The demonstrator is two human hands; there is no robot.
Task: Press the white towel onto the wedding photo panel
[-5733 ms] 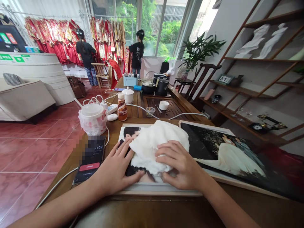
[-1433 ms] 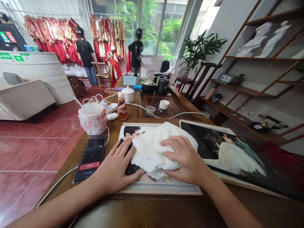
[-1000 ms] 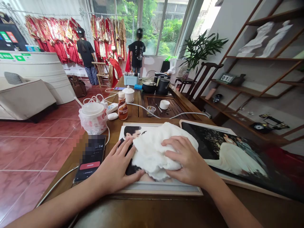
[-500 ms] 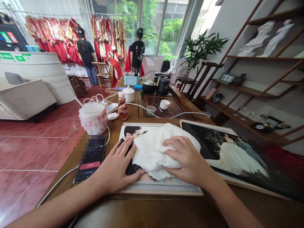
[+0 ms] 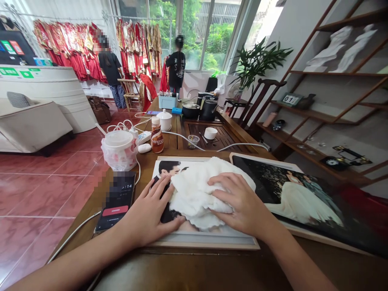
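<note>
White cloth [image 5: 194, 192] (one only) in right hand [image 5: 238, 202]; two framed photos [image 5: 298, 198].

A shop, by the look of it for bridal wear and wedding portraits.
Ornate red-and-gold garments [image 5: 71, 52] hang in rows near the windows [image 5: 220, 44], a curved reception counter [image 5: 50, 95] bears green signs [image 5: 29, 74], and framed portraits [image 5: 306, 202] lie on the wooden counter [image 5: 145, 273].
</note>
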